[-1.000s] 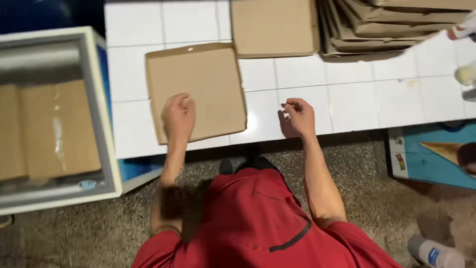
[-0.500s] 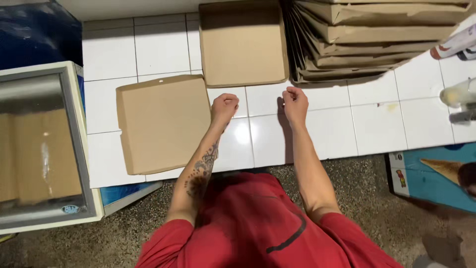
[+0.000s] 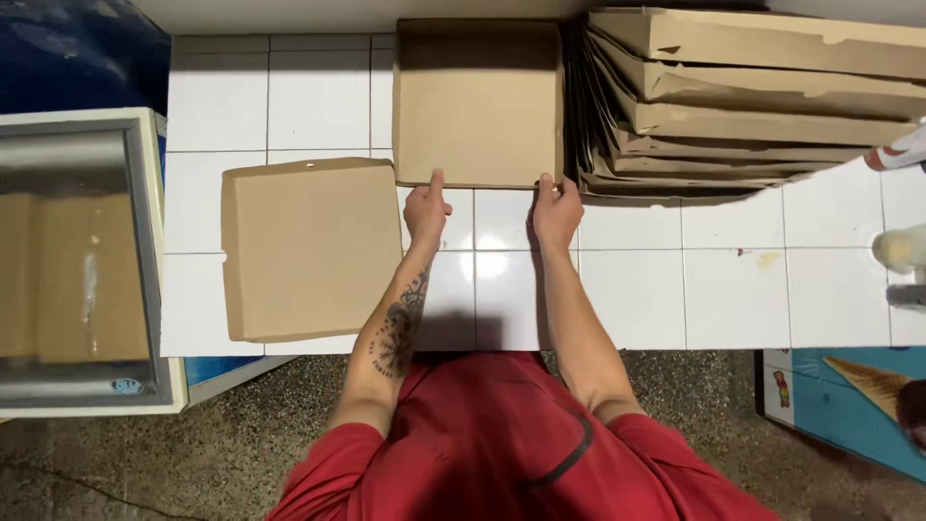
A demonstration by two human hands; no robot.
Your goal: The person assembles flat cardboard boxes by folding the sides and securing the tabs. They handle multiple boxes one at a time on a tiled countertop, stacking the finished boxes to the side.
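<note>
White tiles cover the worktop, above a speckled floor and the person's red shirt. Half a second ago both hands hovered over bare tile beside the flat folded box; now they have reached further back to the open cardboard tray lying against the back edge, so that tray is the piece in hand and the flat box lies let go at the left. Left hand and right hand have fingers loosely together, tips on the tray's near edge, forearms stretched forward and nearly parallel. Folded boxes stack at far right
</note>
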